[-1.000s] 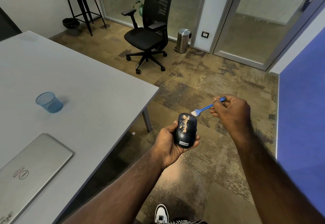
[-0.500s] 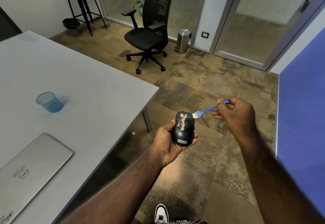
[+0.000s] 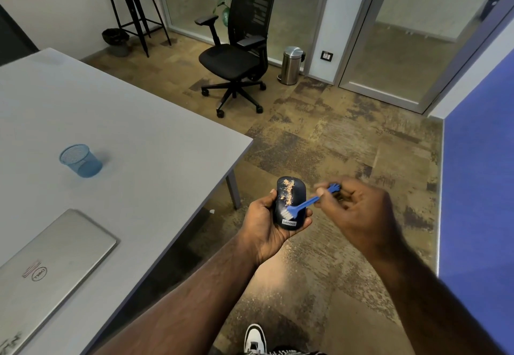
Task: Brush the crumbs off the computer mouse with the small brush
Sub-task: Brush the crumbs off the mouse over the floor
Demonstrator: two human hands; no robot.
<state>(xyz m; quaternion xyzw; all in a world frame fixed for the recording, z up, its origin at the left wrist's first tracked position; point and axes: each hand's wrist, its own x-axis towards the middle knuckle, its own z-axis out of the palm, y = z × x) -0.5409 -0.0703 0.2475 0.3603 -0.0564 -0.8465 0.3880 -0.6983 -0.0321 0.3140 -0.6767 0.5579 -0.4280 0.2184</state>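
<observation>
Grey table (image 3: 133, 120), left of view: blue mesh cup (image 3: 80, 160) upright near the middle; closed silver laptop (image 3: 47, 271) at the near edge, well apart from the cup. Mottled brown floor (image 3: 347, 143): office chair (image 3: 236, 56), steel bin (image 3: 292, 65), black stool (image 3: 133, 9).

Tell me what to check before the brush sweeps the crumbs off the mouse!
1. Mouse held steady: ok, the left hand cups it from below.
2. Brush gripped: ok, the right hand pinches its blue handle.
3. Bristles on the mouse: ok, the white tip sits just above the Lenovo label.
4. Crumbs left to sweep: ok, an orange patch lies ahead of the bristles.
5. Landing spot: ok, the mouse is over the floor, away from the laptop.
6. Crumbs in the button seams: cannot tell.
</observation>
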